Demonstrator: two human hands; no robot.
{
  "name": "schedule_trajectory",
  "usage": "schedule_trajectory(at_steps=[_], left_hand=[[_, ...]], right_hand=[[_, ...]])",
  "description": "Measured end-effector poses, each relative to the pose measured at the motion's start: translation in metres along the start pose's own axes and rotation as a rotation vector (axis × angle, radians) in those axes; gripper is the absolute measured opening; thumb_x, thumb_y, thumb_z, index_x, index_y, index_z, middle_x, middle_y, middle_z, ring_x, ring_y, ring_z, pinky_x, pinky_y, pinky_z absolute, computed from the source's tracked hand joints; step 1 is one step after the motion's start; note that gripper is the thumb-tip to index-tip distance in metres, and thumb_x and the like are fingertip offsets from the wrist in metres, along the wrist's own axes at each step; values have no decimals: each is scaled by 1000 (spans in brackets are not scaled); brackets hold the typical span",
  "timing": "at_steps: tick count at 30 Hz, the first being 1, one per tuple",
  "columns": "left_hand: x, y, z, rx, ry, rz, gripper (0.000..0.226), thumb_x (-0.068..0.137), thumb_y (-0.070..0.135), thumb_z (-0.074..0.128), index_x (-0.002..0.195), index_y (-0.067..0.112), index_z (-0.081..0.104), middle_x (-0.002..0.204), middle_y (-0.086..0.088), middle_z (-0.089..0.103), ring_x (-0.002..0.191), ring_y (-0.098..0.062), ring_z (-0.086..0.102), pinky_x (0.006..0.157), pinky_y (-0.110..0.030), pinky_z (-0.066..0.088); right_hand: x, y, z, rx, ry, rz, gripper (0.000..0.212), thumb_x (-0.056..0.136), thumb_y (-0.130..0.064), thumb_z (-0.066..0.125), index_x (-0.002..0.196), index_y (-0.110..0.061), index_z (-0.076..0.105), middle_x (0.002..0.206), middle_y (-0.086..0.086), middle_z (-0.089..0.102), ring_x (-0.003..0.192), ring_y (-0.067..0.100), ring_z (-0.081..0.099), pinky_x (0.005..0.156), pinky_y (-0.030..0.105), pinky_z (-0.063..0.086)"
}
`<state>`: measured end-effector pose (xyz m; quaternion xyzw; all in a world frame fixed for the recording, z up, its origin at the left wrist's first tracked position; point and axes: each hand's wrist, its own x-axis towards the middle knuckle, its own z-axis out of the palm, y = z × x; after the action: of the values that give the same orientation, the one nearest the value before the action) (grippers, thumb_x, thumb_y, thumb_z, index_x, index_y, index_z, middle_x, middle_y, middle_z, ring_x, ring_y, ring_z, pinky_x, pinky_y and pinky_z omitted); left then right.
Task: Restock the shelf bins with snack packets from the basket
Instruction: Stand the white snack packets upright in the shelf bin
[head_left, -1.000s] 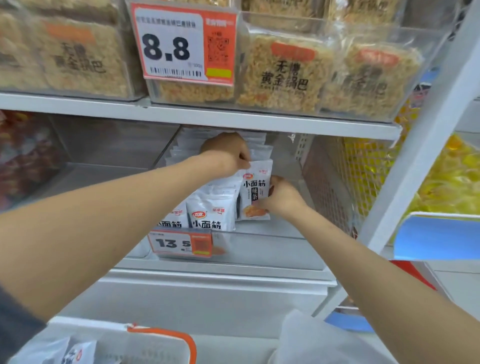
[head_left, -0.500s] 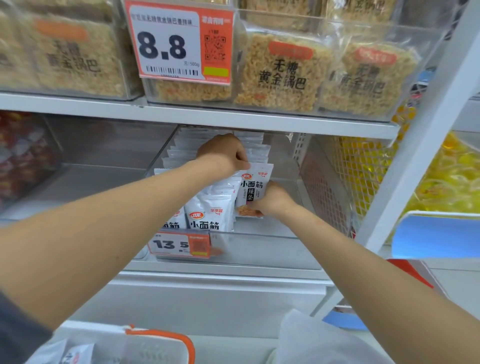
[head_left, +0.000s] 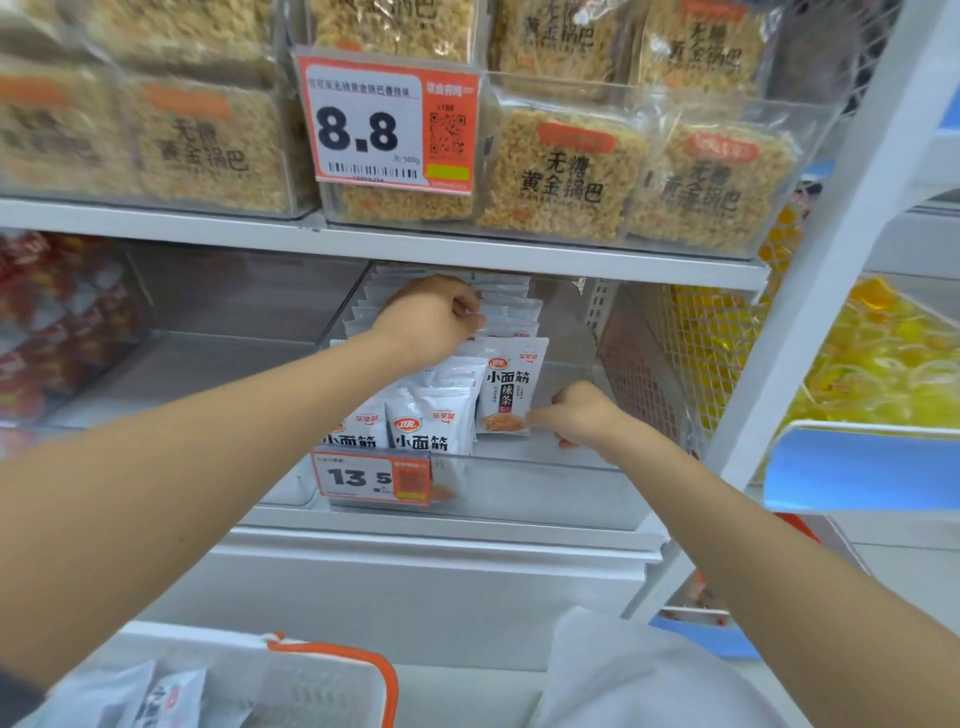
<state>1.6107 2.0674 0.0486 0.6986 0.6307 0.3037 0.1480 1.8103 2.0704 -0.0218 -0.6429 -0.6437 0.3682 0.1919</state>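
Left hand (head_left: 431, 318), right hand (head_left: 584, 415) (at a corner) on packets (head_left: 511, 387)

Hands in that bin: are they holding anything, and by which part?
The right hand pinches the upright white packet by its lower right corner. The left hand grips the top edges of the stacked packets behind it.

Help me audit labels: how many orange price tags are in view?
2. The 8.8 tag is on the upper bin's front; the 13.5 tag is on the lower bin's front, below the left hand. Others may be hidden off-frame.
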Motion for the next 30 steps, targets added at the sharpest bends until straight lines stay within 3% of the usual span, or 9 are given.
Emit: schedule_trajectory(at_steps=[2,4,7,11,15,19,23,27,30], left_hand=[[-15,-1,-7,19,41,28,15,91,28,62,101,19,67,95,4,63,95,-20,62,87,-33,52],[-33,0,-15,69,109,42,10,90,25,59,97,20,65,93,4,64,92,-21,61,83,-37,52],[-65,3,-25,57,221,32,6,87,24,59,91,20,57,85,1,63,82,-25,59,75,-42,51],[-114,1,-37,68,283,-51,8,82,26,58,81,23,51,77,1,62,77,-26,57,66,-36,46],[-171,-29,-44,89,248,-165,11,79,27,60,77,23,50,69,6,57,74,-25,56,64,-32,43],[-228,-87,-40,156,102,-321,14,77,28,63,72,24,51,66,8,56,74,-22,56,64,-28,40],[-272,-152,-39,96,-204,-421,10,82,25,67,74,25,61,66,13,53,70,-15,55,64,-25,41],[-306,-212,-42,213,-471,-408,9,85,18,65,89,14,72,78,17,52,80,-6,51,85,-23,45],[-314,-231,-38,348,-694,-403,6,90,15,58,88,21,60,91,-1,48,83,-16,45,77,-26,41]], right_hand=[[-11,-4,-3,-54,91,-56,32,78,-25,71,95,2,68,79,5,58,74,22,53,65,31,42],[-30,-15,-3,-54,258,-143,13,83,-18,66,90,-8,62,79,0,57,79,20,55,67,27,39],[-65,-38,11,31,455,-396,5,81,-9,60,82,-13,58,69,-5,55,72,19,55,65,32,43],[-104,-56,54,86,421,-603,9,79,-7,60,79,-15,56,63,-5,53,63,18,52,64,36,46],[-131,-59,110,102,285,-656,15,80,-7,61,78,-20,53,58,-9,50,55,10,48,59,34,44],[-146,-44,172,-33,80,-627,11,79,-11,61,77,-21,56,60,-5,55,57,11,52,60,39,49],[-152,-25,221,-334,-215,-621,9,84,-18,57,91,-20,61,76,-4,64,75,20,60,67,37,50],[-145,-13,262,-668,-561,-568,25,90,-22,54,114,-19,60,100,1,66,89,21,57,75,32,46],[-143,-3,301,-763,-731,-514,31,89,-22,56,119,-19,57,107,1,66,91,18,56,77,30,46]])
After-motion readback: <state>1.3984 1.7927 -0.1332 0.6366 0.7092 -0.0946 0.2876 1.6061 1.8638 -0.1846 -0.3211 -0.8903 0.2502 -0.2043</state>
